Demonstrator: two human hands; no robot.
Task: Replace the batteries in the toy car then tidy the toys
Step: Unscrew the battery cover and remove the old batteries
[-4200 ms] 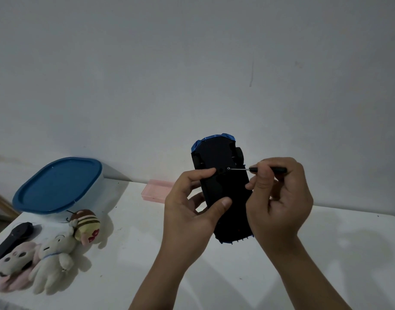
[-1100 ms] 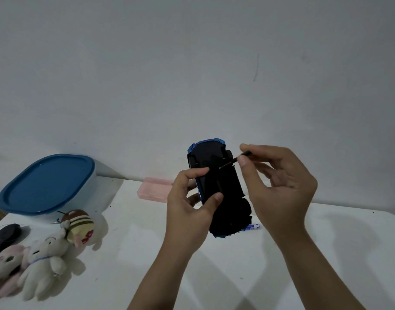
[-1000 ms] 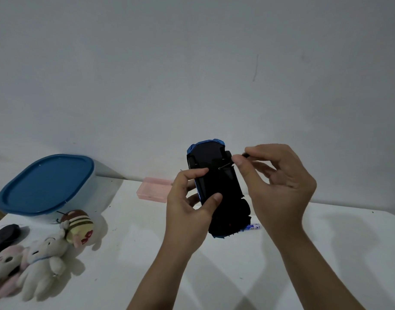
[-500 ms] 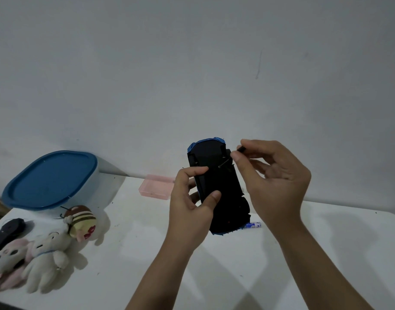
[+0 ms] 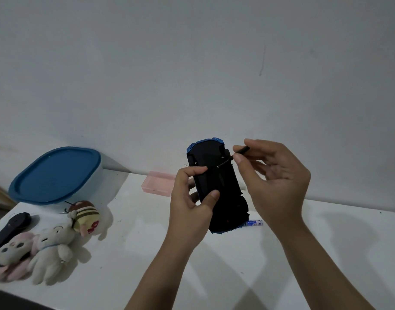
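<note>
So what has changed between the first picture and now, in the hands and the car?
The right hand has re-gripped the small screwdriver: the handle was level and is now tilted up to the right, pinched in the fingertips, tip still at the underside screw. The left hand still holds the toy car upside down above the table.

Black toy car (image 5: 216, 186) edged blue, blue container lid (image 5: 54, 173), pink box (image 5: 157, 185), brown-and-yellow striped plush bee (image 5: 85, 217)

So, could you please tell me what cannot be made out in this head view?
- Screw under the screwdriver tip: too small and dark on the car underside.
- Battery: mostly hidden behind the car.
- Pink box: right end hidden by the left hand.
- Pink plush: cut off by the left edge.
</note>
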